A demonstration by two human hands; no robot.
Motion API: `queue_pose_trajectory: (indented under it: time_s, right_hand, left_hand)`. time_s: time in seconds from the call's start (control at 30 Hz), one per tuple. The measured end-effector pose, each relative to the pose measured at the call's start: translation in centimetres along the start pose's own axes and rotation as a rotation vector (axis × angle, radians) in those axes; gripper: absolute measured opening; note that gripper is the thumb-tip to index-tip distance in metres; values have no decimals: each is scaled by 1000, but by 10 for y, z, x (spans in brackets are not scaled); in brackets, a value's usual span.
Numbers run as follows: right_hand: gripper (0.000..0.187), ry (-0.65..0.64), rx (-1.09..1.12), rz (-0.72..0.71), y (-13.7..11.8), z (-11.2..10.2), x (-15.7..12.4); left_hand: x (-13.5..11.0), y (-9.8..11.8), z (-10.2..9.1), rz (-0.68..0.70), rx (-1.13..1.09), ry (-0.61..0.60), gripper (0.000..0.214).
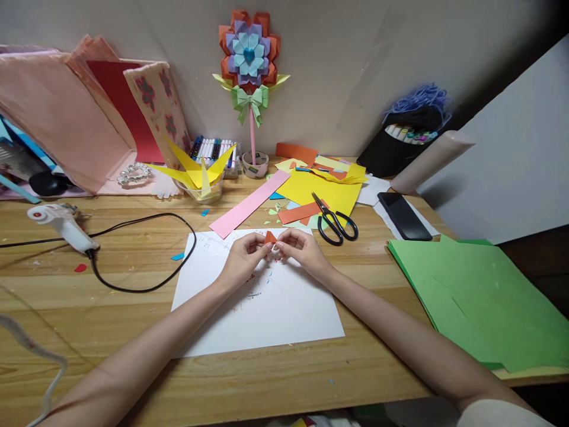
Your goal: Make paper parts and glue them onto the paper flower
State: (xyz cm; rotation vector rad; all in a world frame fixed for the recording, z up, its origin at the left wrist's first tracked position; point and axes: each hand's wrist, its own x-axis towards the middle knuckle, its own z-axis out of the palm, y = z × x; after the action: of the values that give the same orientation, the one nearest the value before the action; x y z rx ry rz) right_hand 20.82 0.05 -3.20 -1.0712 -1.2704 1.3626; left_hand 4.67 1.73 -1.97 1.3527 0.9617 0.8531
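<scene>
A small folded piece of orange paper [269, 238] is pinched between my two hands, above a white sheet [262, 320] marked with colored specks. My left hand [244, 256] grips its left side with thumb and fingers closed. From the other side, my right hand [303, 250] closes its fingertips on the paper's right edge. Just beyond my right hand lie black-handled scissors [333, 222], blades slightly apart. A pink paper strip [249, 204] lies past my left hand.
A white glue gun [64, 228] with a looping black cord lies left. Behind stand a paper flower [249, 53] and a clear bowl of yellow paper [202, 190]. Yellow and orange scraps [329, 188], a phone [404, 216] and green sheets [480, 302] lie right.
</scene>
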Motion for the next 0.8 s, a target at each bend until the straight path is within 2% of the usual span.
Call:
queue_pose_trajectory:
  time_s: [0.27,0.5,0.7,0.8]
  right_hand:
    - [23,16,-69,11,2,0,1]
    - [27,38,-147,-18,4,2,-2]
    - [28,108,-205,-44,6,6,-6]
    - [25,72,-184,-38,5,6,-6]
  left_hand:
    - [1,-6,-5,-6,103,-46,25]
    - [0,-6,-4,20,155,-30,26]
    - [-3,-4,0,68,203,-7,25]
    - [-3,-3,0,89,193,-3,25]
